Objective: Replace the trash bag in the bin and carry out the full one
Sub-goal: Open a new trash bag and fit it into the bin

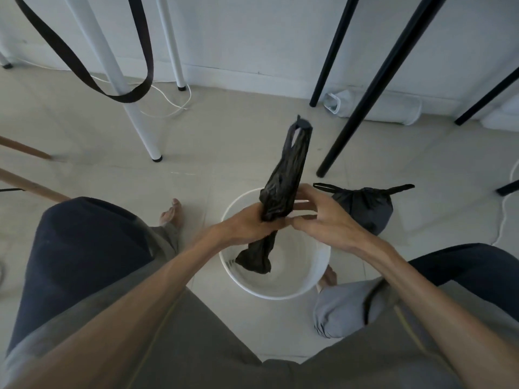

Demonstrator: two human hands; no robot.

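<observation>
1. Step in hand: a fresh bag (283,189), still bunched, is gripped by the left hand (247,223) over the white bin (280,293); the right hand (323,214) pinches its edge.
2. Next move, as judged: the mouth must be opened and stretched round the rim.
3. Full bag (365,206): tied, set on the floor just beside the bin.
4. Surroundings: black leg (373,88) and white leg (134,113) are near; neither obstructs.

Black bag (283,189), white bin (320,273), beige floor (224,141).
</observation>
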